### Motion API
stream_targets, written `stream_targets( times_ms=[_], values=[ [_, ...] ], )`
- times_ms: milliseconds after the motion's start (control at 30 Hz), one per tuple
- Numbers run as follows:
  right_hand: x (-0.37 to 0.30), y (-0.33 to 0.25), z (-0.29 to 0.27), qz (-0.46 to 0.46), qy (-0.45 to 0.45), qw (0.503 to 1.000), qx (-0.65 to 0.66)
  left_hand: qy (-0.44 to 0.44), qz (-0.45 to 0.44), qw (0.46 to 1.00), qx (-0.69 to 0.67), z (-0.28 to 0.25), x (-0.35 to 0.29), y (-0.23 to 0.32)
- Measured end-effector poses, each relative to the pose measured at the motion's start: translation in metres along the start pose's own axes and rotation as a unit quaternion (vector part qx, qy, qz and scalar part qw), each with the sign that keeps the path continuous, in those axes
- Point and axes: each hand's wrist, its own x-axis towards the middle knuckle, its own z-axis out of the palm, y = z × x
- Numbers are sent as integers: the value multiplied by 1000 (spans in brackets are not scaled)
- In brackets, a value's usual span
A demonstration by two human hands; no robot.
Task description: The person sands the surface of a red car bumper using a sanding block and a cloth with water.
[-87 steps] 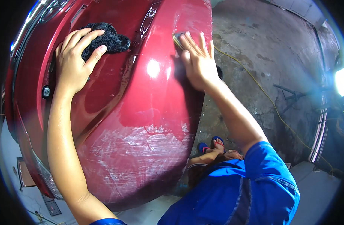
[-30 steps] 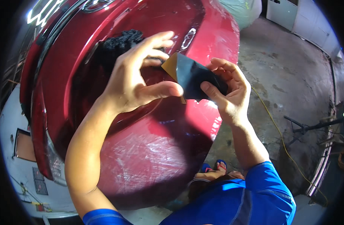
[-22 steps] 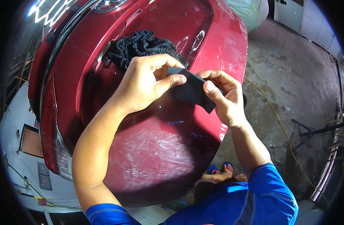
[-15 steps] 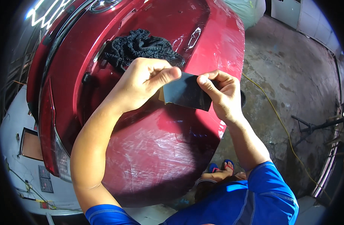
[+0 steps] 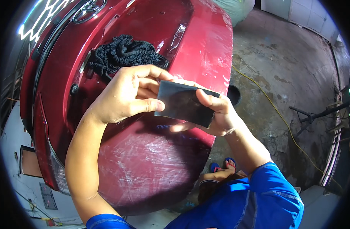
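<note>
Between my two hands is a small dark rectangle of sandpaper (image 5: pixel 182 104), held tilted above a red car body (image 5: pixel 144 160). My left hand (image 5: pixel 119 93) has the sheet's left edge between its thumb and fingers. From the right, my right hand (image 5: pixel 220 112) grips it with the thumb across the front face and the fingers behind, one fingertip showing below the lower edge. Whitish scuff marks cover the dull panel under my hands. A crumpled black cloth (image 5: pixel 125 55) lies on the car just beyond my left hand.
A tail light (image 5: pixel 58 171) and a chrome emblem (image 5: pixel 89 10) sit along the car's left side. Past the panel's right edge are a dark round container (image 5: pixel 233 95), a yellow cable (image 5: pixel 276 108) across the concrete floor, and a black metal stand (image 5: pixel 316 116).
My right hand has shifted from pinching the sandpaper's upper right corner to holding it with fingers behind. The sheet now faces me more fully. The view has shifted slightly.
</note>
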Motion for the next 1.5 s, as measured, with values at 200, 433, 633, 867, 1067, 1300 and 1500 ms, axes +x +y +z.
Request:
stream_targets(
  times_ms=[200, 433, 633, 867, 1067, 1300, 1500],
  values=[
    [0, 4, -22, -82, 80, 986, -119, -27, 8, 999, -25, 9, 5, 2],
    [3, 11, -18, -164, 175, 938, -252, -33, 13, 990, -134, 14, -1, 3],
    [-1, 1, -20, -147, 148, 956, -207, -37, 57, 997, 47, 18, -1, -4],
    [-10, 1, -22, -76, 40, 995, -45, -59, 58, 996, 11, 8, -9, 7],
    [-3, 19, -35, -55, 51, 996, 42, -14, 57, 996, 61, 22, -1, 2],
    [-9, 30, -33, -52, 9, 993, 107, 37, 240, 928, 283, 16, 0, -5],
    [-14, 12, -12, -144, 5, 988, 63, 105, 273, 905, 310, 19, 4, -15]
  ],
)
